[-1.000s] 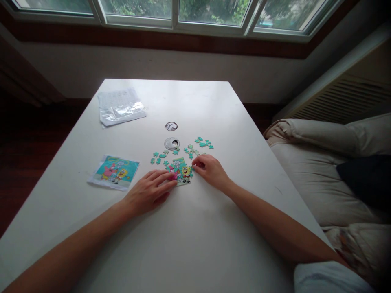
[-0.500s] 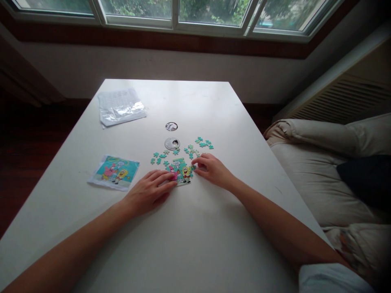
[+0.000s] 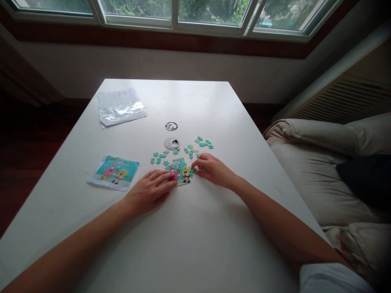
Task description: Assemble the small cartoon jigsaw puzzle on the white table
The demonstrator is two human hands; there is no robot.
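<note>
A partly joined jigsaw puzzle (image 3: 180, 171) with cartoon figures lies flat between my hands. My left hand (image 3: 150, 189) rests on the puzzle's left edge, its fingers stretched out over it. At the right edge, my right hand (image 3: 210, 170) has thumb and forefinger pinched on a small green puzzle piece (image 3: 193, 169), mostly covered by the fingertips. Several loose turquoise puzzle pieces (image 3: 191, 150) are scattered just beyond the puzzle, with more at its upper left and upper right.
On the white table (image 3: 195, 244), a picture sheet (image 3: 115, 172) in a clear sleeve lies left of my hand. Farther back is a plastic bag (image 3: 121, 108) with papers. Two round inserts (image 3: 171, 126) are set in the tabletop. A beige sofa (image 3: 299, 179) stands at the right.
My right fingertips have shifted very slightly at the puzzle's right edge and curl in a little more. My left hand stays in place.
</note>
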